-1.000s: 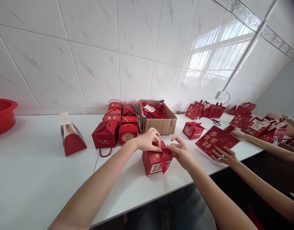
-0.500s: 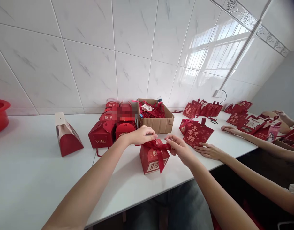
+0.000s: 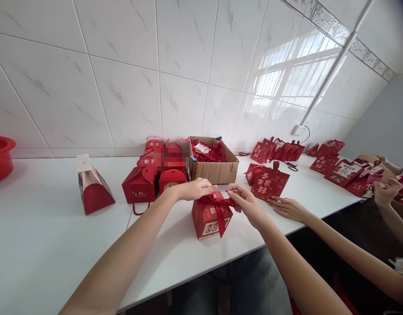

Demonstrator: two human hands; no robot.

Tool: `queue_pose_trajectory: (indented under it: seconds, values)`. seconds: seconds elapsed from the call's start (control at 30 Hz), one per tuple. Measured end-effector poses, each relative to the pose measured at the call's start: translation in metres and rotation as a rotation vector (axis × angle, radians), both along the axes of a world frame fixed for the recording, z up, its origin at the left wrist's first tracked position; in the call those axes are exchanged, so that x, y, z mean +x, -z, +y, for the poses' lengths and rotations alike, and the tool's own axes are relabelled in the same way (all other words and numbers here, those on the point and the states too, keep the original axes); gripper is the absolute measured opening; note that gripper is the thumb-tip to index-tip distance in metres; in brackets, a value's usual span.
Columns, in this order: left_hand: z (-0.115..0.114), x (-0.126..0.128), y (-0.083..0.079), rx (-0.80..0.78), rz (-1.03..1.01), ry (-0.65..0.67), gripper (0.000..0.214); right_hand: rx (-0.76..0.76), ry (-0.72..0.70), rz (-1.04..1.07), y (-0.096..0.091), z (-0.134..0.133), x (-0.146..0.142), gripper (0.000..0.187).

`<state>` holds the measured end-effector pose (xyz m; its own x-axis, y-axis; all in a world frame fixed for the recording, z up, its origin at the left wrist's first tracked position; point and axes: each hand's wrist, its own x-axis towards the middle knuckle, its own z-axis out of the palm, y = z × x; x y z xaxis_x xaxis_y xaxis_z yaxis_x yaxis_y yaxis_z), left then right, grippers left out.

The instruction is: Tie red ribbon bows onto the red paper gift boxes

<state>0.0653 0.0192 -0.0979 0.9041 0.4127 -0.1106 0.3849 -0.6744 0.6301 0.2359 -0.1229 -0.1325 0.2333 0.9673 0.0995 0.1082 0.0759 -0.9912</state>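
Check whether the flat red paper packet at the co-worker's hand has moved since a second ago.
Yes: the flat red paper packet has shifted left in view, closer to the open brown cardboard box.

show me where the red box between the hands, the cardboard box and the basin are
Red box (image 3: pixel 207 216): head view, on its front, just above the pale panel.
Cardboard box (image 3: pixel 213 173): head view, on its front wall.
Basin (image 3: pixel 0 162): head view, on its outer wall.

Our single head view, above and behind our fingers (image 3: pixel 242 195), facing forward and down, tiled wall (image 3: pixel 184 96) beyond them
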Motion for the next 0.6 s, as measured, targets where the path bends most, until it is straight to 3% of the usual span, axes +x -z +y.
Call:
queue_pose_trajectory:
  seconds: [0.37, 0.6]
  values:
    - [0.004, -0.001, 0.002, 0.002, -0.121, 0.033, 0.045, -0.003, 0.000, -0.015, 0.008, 0.002, 0.001, 0.035]
    - [-0.001, -0.006, -0.008, -0.078, -0.127, 0.108, 0.035, 0.033, -0.022, 0.020, 0.012, 0.004, 0.004, 0.034]
